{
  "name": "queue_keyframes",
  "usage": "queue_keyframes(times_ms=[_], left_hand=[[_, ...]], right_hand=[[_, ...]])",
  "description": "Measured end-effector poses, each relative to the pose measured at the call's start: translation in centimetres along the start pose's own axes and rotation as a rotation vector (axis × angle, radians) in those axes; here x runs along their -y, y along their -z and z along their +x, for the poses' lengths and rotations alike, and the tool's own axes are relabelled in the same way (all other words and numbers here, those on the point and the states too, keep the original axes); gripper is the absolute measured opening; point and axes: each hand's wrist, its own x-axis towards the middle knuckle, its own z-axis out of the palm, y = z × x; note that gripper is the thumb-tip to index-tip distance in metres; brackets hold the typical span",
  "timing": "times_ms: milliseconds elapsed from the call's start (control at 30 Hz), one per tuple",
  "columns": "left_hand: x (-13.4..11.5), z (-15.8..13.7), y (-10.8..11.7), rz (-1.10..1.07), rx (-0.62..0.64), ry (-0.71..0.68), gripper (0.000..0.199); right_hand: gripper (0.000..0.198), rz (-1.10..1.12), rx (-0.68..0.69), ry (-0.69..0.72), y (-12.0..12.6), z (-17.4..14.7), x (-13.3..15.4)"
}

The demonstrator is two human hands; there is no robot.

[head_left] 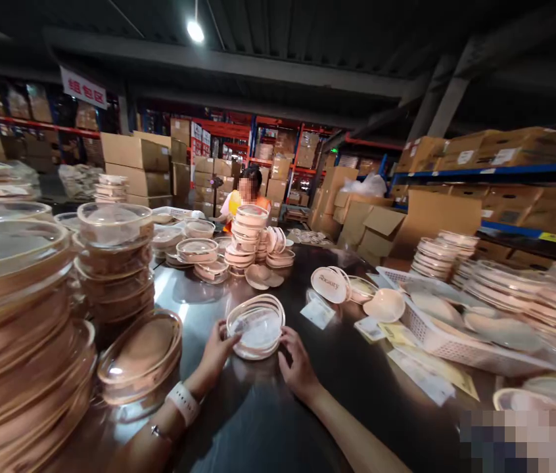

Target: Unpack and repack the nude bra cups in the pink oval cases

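A round, pale container with a clear top point(258, 328) is held tilted just above or against the dark table point(258, 420); I cannot tell which. My left hand point(219, 348) grips its left rim, thumb over the front edge. On the opposite side, the fingers of my right hand point(298, 364) close on the rim. Something whitish shows through the clear top. Left of my left hand sits a clear-lidded round box point(140, 355). Beyond my right hand lie a pale round piece printed with "beauty" point(330, 285) and a small clear packet point(317, 311).
Tall stacks of clear-lidded boxes point(115, 263) crowd the left side. More boxes point(246, 240) are piled at the table's far end, before a person in an orange vest point(264, 205). At right stands a white perforated basket point(475, 351) beside flat packets point(423, 374) and more stacks.
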Motion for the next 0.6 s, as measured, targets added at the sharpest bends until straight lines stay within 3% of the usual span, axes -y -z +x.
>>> queue_keyframes(times_ms=[167, 233, 333, 400, 467, 533, 600], left_hand=[[-0.4, -1.4, -0.6, -0.104, -0.032, 0.067, 0.061], [-0.7, -1.6, -0.9, -0.126, -0.044, 0.071, 0.062], [-0.9, -1.8, -1.1, -0.132, -0.031, 0.077, 0.062], [-0.8, -1.9, -0.9, -0.122, -0.015, 0.093, 0.062], [-0.5, -1.9, -0.6, -0.12, 0.002, 0.116, 0.062], [0.0, -1.7, -0.1, -0.124, 0.019, 0.151, 0.063], [0.4, -1.3, 0.3, -0.086, 0.048, 0.211, 0.061]], right_hand=[[0.051, 0.201, -0.346, -0.254, 0.2, 0.4, -0.7], [0.053, 0.286, -0.328, -0.389, 0.5, 0.5, -0.7], [0.064, 0.593, -0.184, -0.55, 0.7, 0.1, 0.3], [0.07, 0.752, -0.164, -0.656, 0.6, 0.2, 1.6], [0.06, 0.826, -0.19, -0.79, 0.9, 1.1, 2.7], [0.039, 0.826, -0.224, -0.843, 2.7, 2.9, 3.3], [0.037, 0.806, -0.291, -0.794, 6.7, 4.7, 3.8]])
